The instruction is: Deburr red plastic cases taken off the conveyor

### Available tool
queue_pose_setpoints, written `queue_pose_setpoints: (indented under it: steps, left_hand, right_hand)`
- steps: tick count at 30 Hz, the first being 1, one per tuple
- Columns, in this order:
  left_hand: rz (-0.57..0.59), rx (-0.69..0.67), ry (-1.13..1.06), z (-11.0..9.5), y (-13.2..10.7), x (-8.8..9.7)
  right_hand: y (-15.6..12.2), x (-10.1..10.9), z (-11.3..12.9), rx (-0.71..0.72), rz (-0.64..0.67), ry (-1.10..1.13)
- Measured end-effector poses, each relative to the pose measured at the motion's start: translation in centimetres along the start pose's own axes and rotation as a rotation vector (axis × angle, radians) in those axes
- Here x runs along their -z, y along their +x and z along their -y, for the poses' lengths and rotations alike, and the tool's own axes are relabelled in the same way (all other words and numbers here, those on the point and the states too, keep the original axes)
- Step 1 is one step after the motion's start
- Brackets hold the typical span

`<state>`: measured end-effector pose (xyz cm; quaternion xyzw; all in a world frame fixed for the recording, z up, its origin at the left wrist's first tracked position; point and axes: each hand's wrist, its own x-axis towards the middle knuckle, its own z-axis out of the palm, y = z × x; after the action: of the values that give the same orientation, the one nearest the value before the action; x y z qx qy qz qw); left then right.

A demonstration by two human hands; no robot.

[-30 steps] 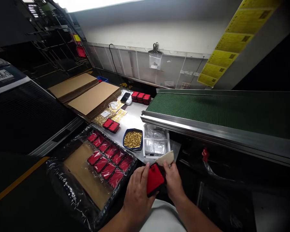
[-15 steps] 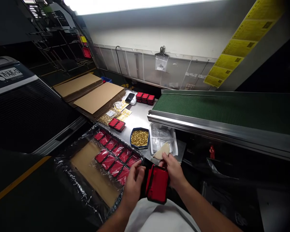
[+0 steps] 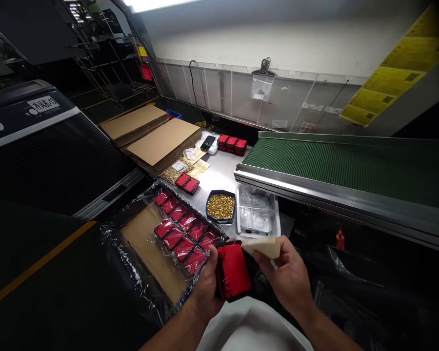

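Observation:
My left hand (image 3: 206, 285) is closed round the left edge of a red case with a black rim (image 3: 234, 270), held upright in front of my body. My right hand (image 3: 287, 278) is just right of the case and pinches a beige cloth pad (image 3: 262, 246) between thumb and fingers, near the case's top right corner. Directly beyond them stand a white tray of clear plastic bags (image 3: 256, 217) and a blue dish of small gold parts (image 3: 221, 206).
A plastic-lined carton (image 3: 146, 243) at the left holds several red cases (image 3: 181, 229) on cardboard. More red cases (image 3: 187, 183) (image 3: 232, 144), a phone (image 3: 207, 142) and flat cardboard sheets (image 3: 164, 141) lie farther back. A green conveyor belt (image 3: 344, 165) runs along the right.
The left hand has taken hold of the red case again and turned it more edge-on. The right hand has come off the case, moving right with the beige pad.

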<state>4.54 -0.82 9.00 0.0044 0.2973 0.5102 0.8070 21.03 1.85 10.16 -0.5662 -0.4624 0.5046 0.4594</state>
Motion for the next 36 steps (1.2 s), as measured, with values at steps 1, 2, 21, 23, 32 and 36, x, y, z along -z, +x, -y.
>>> queue_pose_setpoints:
  steps: [1,2,21,23,32,36]
  left_hand:
    - [-0.008,-0.007,-0.017,0.0,0.2,-0.2]
    - [-0.017,-0.007,-0.031,0.0,0.4,-0.4]
    - [-0.1,-0.086,0.078,1.0,1.9,-0.5]
    - [-0.109,-0.076,0.074,0.8,1.9,-0.4]
    - [-0.163,-0.102,0.092,0.6,2.6,0.1]
    - [-0.078,-0.052,0.014,0.2,3.0,-0.6]
  right_hand:
    - [-0.5,0.2,0.3,0.039,0.051,-0.038]
    - [-1.0,0.3,0.5,0.094,0.109,-0.072]
    - [0.5,0.8,2.3,0.358,0.442,-0.358]
    - [0.6,0.7,2.2,0.35,0.445,-0.354]
    - [0.3,-0.3,2.0,0.312,0.352,-0.377]
    - [2.0,0.0,2.0,0.201,0.192,-0.273]
